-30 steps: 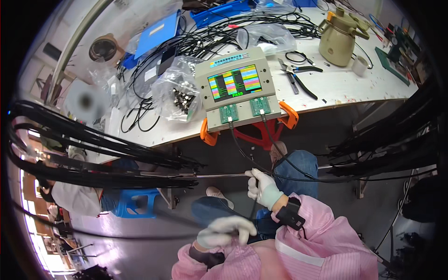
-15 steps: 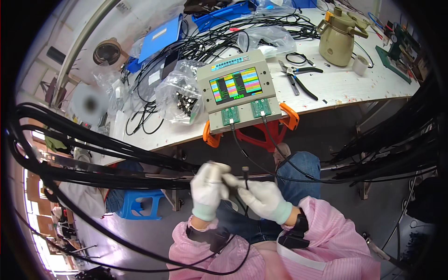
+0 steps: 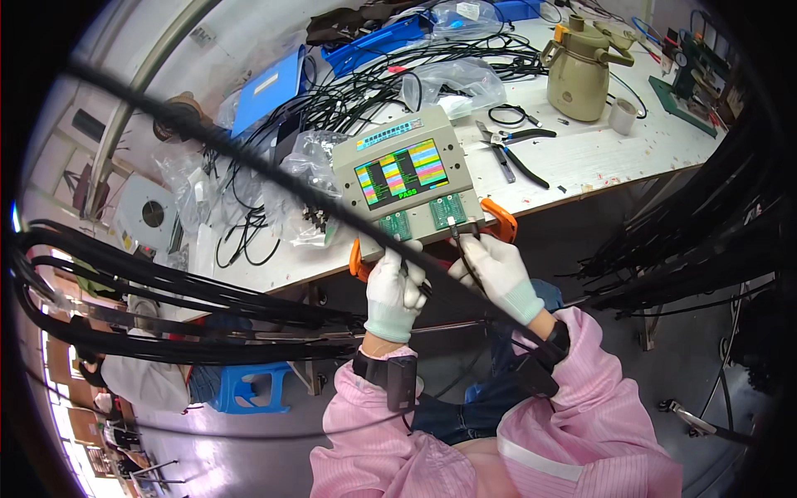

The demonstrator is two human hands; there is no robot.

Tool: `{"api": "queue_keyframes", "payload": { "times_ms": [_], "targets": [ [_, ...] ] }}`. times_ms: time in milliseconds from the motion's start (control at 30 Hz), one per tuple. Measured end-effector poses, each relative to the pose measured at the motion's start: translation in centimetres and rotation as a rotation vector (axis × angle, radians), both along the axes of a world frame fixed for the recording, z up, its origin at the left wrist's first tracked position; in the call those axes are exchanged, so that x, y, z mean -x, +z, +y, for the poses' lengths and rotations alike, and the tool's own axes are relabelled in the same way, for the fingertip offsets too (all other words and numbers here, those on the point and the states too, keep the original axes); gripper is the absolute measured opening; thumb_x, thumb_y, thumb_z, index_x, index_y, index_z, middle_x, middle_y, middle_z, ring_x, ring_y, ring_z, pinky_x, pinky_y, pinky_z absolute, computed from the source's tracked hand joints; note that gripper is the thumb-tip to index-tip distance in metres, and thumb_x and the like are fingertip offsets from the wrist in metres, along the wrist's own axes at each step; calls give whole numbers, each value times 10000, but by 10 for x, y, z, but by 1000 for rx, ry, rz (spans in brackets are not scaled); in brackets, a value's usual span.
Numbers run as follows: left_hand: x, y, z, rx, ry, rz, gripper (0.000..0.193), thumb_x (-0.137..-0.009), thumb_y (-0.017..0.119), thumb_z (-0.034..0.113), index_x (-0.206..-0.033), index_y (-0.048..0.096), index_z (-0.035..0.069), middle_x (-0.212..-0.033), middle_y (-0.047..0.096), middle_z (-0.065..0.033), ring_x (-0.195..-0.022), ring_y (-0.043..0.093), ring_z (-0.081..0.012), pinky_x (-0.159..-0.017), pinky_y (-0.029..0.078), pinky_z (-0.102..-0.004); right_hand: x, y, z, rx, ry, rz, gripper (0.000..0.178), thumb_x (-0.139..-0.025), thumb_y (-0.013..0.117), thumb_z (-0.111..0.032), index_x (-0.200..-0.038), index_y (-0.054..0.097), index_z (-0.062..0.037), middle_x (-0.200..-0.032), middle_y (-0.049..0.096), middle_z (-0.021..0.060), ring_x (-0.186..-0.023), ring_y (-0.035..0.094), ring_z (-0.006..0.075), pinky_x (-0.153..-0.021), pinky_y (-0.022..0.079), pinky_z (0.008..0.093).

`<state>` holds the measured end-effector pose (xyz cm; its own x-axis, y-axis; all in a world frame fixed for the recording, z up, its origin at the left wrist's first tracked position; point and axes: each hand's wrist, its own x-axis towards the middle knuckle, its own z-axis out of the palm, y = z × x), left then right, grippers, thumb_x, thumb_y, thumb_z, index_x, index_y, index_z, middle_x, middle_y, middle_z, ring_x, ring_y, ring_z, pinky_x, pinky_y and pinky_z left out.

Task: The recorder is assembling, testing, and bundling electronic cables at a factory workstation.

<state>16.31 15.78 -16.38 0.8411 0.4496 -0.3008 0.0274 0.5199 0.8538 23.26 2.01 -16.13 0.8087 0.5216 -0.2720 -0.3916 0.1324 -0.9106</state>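
Observation:
A grey cable tester with a lit colour screen stands at the table's front edge. Two green circuit boards, a left one and a right one, sit along its lower face. My left hand, in a white glove, is closed on a black cable just below the left board; its fingertips are partly hidden. My gloved right hand is closed around a black cable beneath the right board, where a white plug shows. A blurred black cable crosses in front of the tester and both hands.
Thick bundles of black cables hang at the left and right. Orange clamps flank the tester. Pliers, a beige jug, bags of connectors and tangled cables lie on the table. A blue stool stands at left.
Both hands have moved up and forward from above my lap to the tester's boards. A cable has swung up across the view. The tester appears lower and further left.

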Motion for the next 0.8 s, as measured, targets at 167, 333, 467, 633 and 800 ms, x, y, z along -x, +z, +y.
{"api": "queue_keyframes", "payload": {
  "times_ms": [167, 333, 467, 633, 800],
  "targets": [
    [21, 10, -27, -288, 61, 85, 383, -920, 381, 364, -688, 478, 76, -419, 286, 49, -311, 244, -57, -321, 265, -210, -2, 4, 12, -43, 59, 13, 289, -899, 433, -243, -883, 555, 19, -509, 491, 22, -378, 412, 72, -378, 313, 203],
    [16, 11, -1, -243, -179, 212, 391, -922, 374, 359, -669, 470, 77, -413, 266, 53, -301, 221, -58, -304, 246, -216, 14, -16, 19, -64, 24, -84, 300, -900, 425, -247, -782, 547, 1, -453, 435, 6, -328, 360, 66, -324, 250, 213],
    [19, 2, 8, -317, -218, 187, 428, -889, 406, 425, -700, 505, 55, -417, 283, 47, -311, 250, -59, -300, 201, -207, 33, -15, 14, -37, 91, -182, 326, -900, 421, -260, -738, 539, -3, -417, 399, -2, -301, 324, 64, -304, 213, 218],
    [17, 11, 5, -81, -165, 229, 418, -901, 391, 413, -665, 467, 77, -394, 266, 48, -286, 228, -66, -286, 202, -214, 24, 2, 6, -41, 137, -22, 339, -896, 427, -274, -734, 540, 1, -409, 401, 3, -291, 311, 65, -301, 209, 216],
    [1, 11, -17, 38, -1, 170, 413, -921, 359, 390, -635, 433, 102, -371, 237, 62, -253, 182, -70, -269, 199, -219, 6, -2, -2, 26, 176, 26, 373, -900, 414, -312, -733, 538, -3, -404, 411, 11, -288, 314, 66, -298, 222, 211]
  ]
}}
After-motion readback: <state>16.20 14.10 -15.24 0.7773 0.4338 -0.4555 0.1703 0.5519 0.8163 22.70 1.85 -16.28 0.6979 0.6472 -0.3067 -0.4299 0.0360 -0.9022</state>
